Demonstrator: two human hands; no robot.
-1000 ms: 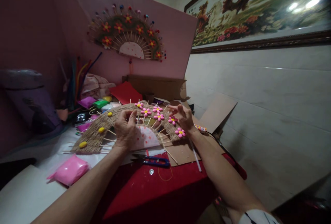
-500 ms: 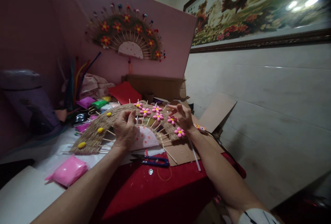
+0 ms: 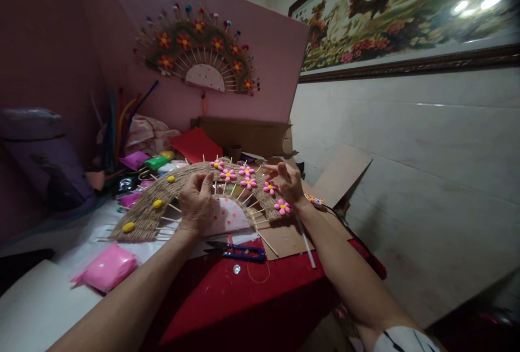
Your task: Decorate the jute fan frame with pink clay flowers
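A fan-shaped craft of woven brown cord on thin sticks lies on the table. Pink clay flowers with yellow centres sit on its right part, and yellow clay discs on its left. My left hand is closed over the middle of the fan, thumb pressed against the curled fingers; whatever is between them is hidden. Above the fan's right side, my right hand has its fingers stretched apart towards the left, with nothing visible in them. The fan's inner half-circle is white with pink dots.
Blue thread snips and a small clear gem lie in front on the red cloth. A bag of pink clay is at left, more clay packets behind. A finished fan hangs on the pink board.
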